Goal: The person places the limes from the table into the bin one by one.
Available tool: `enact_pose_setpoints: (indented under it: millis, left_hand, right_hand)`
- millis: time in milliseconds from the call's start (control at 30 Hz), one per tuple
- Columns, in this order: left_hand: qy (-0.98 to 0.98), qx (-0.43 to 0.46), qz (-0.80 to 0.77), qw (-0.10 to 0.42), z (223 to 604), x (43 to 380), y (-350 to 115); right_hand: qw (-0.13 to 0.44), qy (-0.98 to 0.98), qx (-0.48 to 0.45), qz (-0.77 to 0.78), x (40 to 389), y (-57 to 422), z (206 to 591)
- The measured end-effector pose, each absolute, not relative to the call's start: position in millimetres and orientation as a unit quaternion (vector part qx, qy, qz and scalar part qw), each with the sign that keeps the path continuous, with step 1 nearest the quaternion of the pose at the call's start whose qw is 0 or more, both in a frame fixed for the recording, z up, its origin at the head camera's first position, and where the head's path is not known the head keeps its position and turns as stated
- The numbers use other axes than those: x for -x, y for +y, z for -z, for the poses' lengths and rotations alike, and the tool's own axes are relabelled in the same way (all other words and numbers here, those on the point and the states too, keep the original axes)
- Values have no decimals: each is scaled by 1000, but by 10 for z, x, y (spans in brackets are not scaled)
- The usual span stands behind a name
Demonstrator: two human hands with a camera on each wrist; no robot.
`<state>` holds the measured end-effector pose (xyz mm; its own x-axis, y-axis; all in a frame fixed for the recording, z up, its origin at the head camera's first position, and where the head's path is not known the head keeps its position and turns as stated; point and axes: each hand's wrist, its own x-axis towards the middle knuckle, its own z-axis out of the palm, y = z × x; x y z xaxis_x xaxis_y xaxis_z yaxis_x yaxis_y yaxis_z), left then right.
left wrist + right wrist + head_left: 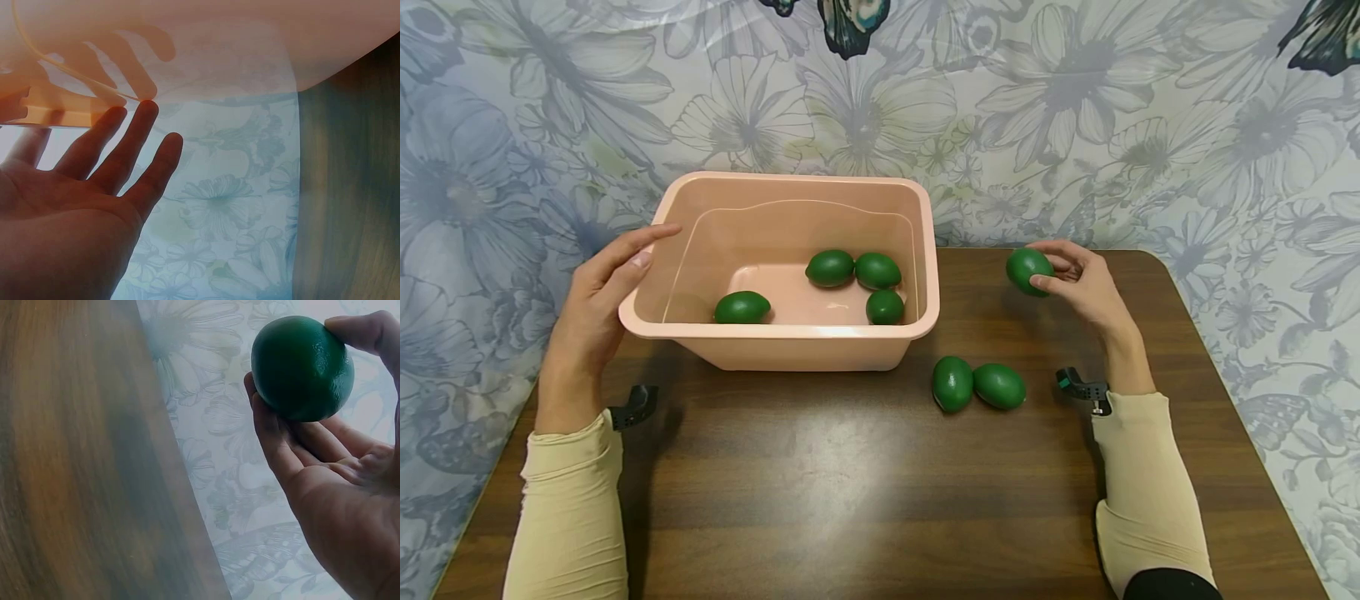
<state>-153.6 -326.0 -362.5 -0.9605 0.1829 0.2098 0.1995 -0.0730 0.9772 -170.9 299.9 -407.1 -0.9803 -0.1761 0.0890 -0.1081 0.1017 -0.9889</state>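
My right hand (1078, 279) pinches a green lime (1028, 271) between thumb and fingers, raised above the right part of the table. In the right wrist view the same lime (302, 369) sits against the fingertips, with the thumb on its upper side. My left hand (597, 304) is at the left rim of a peach plastic tub (790, 332), its index finger reaching over the edge. The left wrist view shows the fingers (134, 147) nearly straight and spread, tips at the tub's outer wall. Several limes (742, 307) lie inside the tub.
Two more limes (952, 384) lie side by side on the brown wooden table (820, 483), just right of the tub's front corner. Behind the table and along its sides is a flower-patterned covering (1075, 100). Both wrists wear small black camera mounts (634, 407).
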Motion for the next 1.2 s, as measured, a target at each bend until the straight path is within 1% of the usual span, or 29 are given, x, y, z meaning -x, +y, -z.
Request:
enact_pose_setpoints:
  millis: [467, 633, 800, 900, 1200]
  left_hand:
    - [-674, 146, 724, 3, 3624, 1531, -3250]
    - [-674, 141, 725, 5, 3631, 1538, -3246]
    - [-668, 149, 729, 5, 3632, 1551, -3255]
    - [-666, 153, 730, 6, 3634, 1558, -3255]
    - [-677, 128, 725, 11, 3625, 1552, -3231]
  right_hand:
    - [46, 721, 123, 680, 1719, 2910, 4051]
    - [27, 723, 114, 680, 1707, 2854, 3986]
    - [-10, 723, 107, 683, 1696, 2781, 3906]
    - [-28, 719, 112, 686, 1693, 2746, 3865]
    - [-59, 718, 137, 679, 1724, 2659, 3739]
